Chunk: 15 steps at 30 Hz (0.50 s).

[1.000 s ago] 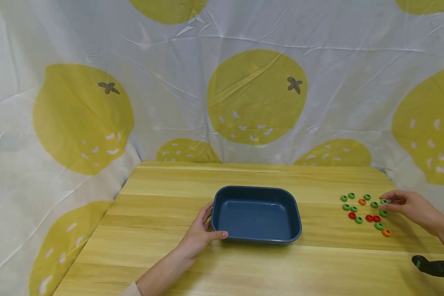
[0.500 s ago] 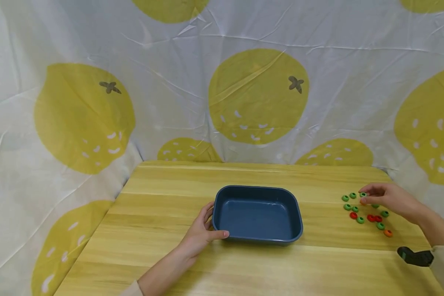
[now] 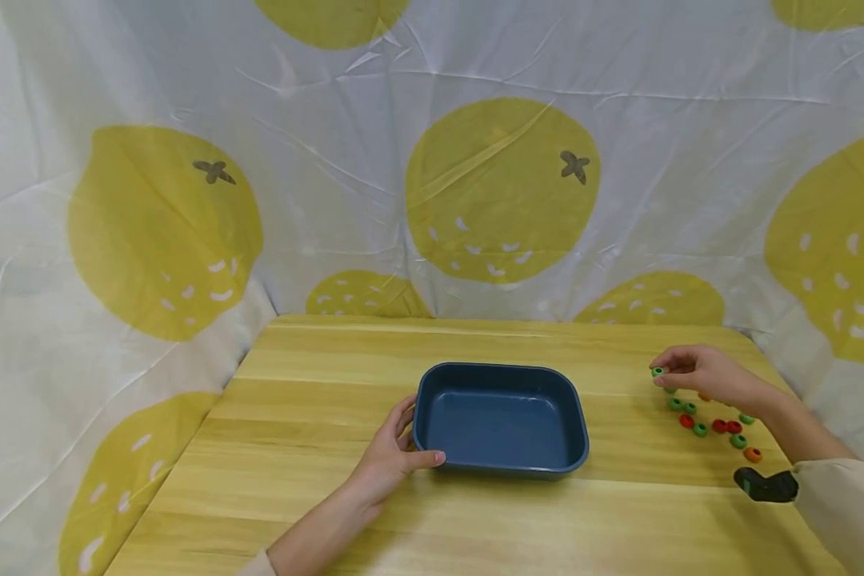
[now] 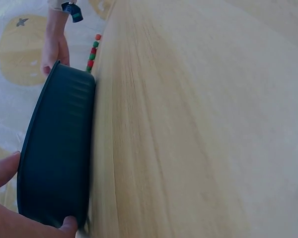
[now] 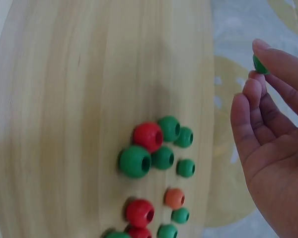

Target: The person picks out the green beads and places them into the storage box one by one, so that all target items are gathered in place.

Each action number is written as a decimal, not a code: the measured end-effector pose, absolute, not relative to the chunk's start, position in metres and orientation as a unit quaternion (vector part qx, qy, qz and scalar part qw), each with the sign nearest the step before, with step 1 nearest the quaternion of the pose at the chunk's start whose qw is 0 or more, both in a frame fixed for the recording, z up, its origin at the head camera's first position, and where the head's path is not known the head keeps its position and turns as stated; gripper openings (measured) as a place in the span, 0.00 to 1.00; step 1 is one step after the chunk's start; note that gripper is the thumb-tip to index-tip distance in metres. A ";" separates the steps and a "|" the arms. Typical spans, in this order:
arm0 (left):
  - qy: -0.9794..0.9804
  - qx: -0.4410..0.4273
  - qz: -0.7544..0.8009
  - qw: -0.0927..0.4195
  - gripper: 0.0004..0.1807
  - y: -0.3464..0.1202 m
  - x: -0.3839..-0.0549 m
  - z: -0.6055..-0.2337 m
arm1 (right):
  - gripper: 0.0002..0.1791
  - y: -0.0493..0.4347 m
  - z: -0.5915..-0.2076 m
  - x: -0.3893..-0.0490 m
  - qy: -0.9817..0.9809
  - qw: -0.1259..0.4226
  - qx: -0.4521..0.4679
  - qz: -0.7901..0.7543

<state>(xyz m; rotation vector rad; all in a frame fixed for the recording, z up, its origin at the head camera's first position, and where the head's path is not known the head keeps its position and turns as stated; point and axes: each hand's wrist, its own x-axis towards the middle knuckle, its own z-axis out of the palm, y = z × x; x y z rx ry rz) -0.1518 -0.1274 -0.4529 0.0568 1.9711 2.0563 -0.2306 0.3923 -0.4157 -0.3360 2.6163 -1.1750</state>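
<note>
A dark blue rectangular plastic tray (image 3: 500,432) with rounded corners rests on the wooden table, nothing lying in it. My left hand (image 3: 383,464) grips its left end, thumb at the front corner and fingers along the side; the left wrist view shows the tray's outer wall (image 4: 59,144) between them. At the right, my right hand (image 3: 720,380) pinches a green bead (image 5: 260,65) between thumb and fingertips, raised above the table. Below it lie loose beads: green (image 5: 135,161), red (image 5: 148,137) and orange (image 5: 175,198), each with a hole. The hand covers some of them in the head view.
The wooden table (image 3: 331,360) ends at the back against a white cloth (image 3: 346,160) printed with yellow lemons. A black device (image 3: 766,485) sits at my right wrist by the sleeve. The bead group lies to the right of the tray.
My right hand has moved left over the beads, and a green bead now shows in its fingertips, lifted from the table. My left hand and the tray have stayed in place.
</note>
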 end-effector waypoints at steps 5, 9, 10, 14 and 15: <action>0.689 0.009 0.710 0.145 0.57 -0.128 -0.152 -0.453 | 0.22 0.374 -0.414 -0.237 0.895 0.127 -0.136 -0.405; 0.690 0.008 0.710 0.142 0.57 -0.128 -0.153 -0.453 | 0.21 0.363 -0.414 -0.245 0.893 0.126 -0.152 -0.405; 0.689 0.011 0.710 0.141 0.57 -0.128 -0.153 -0.453 | 0.21 0.361 -0.414 -0.247 0.892 0.127 -0.156 -0.405; 0.690 0.013 0.710 0.143 0.58 -0.127 -0.153 -0.452 | 0.20 0.354 -0.409 -0.252 0.890 0.131 -0.161 -0.405; 0.689 0.012 0.710 0.144 0.58 -0.127 -0.153 -0.452 | 0.19 0.352 -0.408 -0.253 0.890 0.132 -0.163 -0.404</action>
